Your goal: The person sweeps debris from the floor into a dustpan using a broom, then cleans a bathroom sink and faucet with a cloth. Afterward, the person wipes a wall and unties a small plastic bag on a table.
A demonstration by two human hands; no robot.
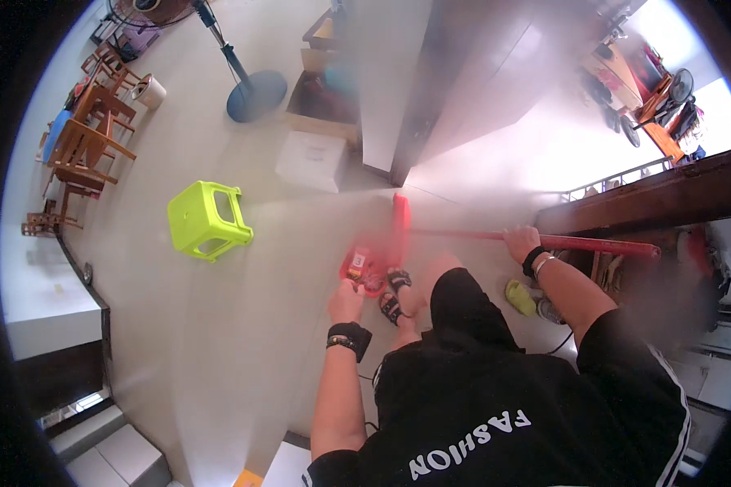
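On the pale floor [260, 325] beside our sandals [391, 308] sits a red dustpan [400, 227] holding a packet [358, 261]. Our left hand [347, 301] curls its fingers at the near edge, any hold hidden; our right hand's [521, 243] fingers wrap the red pole [597, 244]. We judge the pan is being steadied; the next move calls for keeping it level.

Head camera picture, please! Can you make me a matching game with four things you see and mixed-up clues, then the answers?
Things:
1. plastic stool
2. white box
3. right hand
4. round fan base

Clues:
A. closed around a red pole
B. dark blue-grey
C. lime green
D. in front of an open cardboard box

Pairs: 1-C, 2-D, 3-A, 4-B
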